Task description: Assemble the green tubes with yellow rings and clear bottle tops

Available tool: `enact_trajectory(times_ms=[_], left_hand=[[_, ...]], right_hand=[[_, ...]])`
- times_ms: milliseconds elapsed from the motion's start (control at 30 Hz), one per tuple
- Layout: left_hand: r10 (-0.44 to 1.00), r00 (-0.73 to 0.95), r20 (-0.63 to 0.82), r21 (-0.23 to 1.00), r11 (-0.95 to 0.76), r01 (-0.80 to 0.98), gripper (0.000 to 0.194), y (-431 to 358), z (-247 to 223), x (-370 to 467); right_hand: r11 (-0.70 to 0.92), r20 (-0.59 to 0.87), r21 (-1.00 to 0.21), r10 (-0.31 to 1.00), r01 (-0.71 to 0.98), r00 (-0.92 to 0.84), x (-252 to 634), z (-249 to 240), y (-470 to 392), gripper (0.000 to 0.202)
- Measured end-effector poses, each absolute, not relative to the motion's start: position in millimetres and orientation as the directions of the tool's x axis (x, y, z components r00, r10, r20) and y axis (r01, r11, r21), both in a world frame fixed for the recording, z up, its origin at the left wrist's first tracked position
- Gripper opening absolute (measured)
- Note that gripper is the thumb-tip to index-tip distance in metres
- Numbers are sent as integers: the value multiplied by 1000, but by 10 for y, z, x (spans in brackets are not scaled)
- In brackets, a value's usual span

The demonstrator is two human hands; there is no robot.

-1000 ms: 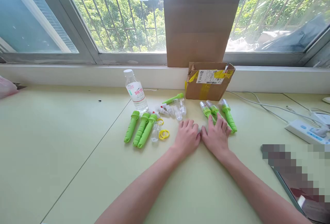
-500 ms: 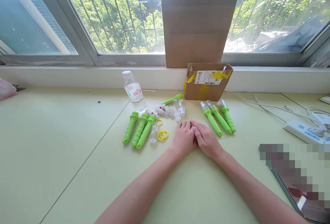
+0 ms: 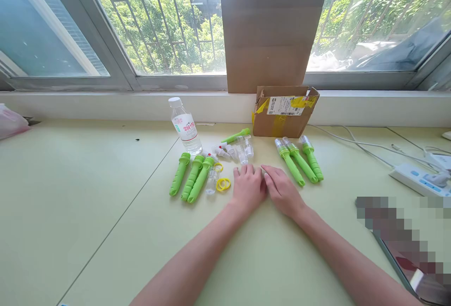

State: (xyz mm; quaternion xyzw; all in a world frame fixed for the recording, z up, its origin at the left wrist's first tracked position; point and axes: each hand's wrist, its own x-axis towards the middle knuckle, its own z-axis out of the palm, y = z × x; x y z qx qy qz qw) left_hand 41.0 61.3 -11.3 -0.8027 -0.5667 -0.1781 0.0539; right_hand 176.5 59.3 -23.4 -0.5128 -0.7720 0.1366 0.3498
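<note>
My left hand (image 3: 249, 186) lies palm down on the table, its fingers a little apart and nothing visible in it. Beside it rests my right hand (image 3: 283, 191), fingers stretched toward the left hand; its palm is hidden. Left of the hands are three green ridged plastic handles (image 3: 193, 180), a clear plastic cap (image 3: 211, 181) and yellow rings (image 3: 223, 184). Just beyond the left hand lie more clear caps (image 3: 242, 152), small white parts with red dots (image 3: 221, 151) and another green handle (image 3: 237, 135). Three green handles with clear caps fitted (image 3: 296, 160) lie right of my right hand.
A water bottle (image 3: 186, 127) stands upright behind the left handles. An open cardboard box (image 3: 282, 123) sits by the window ledge. On the right are a power strip (image 3: 416, 179) with white cables and a dark phone-like device (image 3: 394, 256), partly pixelated.
My left hand's fingers have spread and shifted slightly left, away from the right hand's fingertips. The right hand has stayed almost in place. The view has shifted slightly.
</note>
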Motion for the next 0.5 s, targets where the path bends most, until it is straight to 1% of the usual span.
enact_trajectory(times_ms=[100,200,367,500], left_hand=[[918,177,354,106,-227,968,22,599,-98,404],[921,128,367,89,-171,981,22,572,-101,414],[938,89,335,55,-113,992,26,519,-93,437],[944,106,311,49,-127,991,29,508,-55,447]], right_hand=[[367,406,-499,899,785,-162,1777,-293,623,40],[341,399,-440,903,831,-159,1789,-344,646,38],[348,386,-373,901,860,-197,1792,-362,643,34],[361,385,-344,896,867,-221,1793,-358,636,34]])
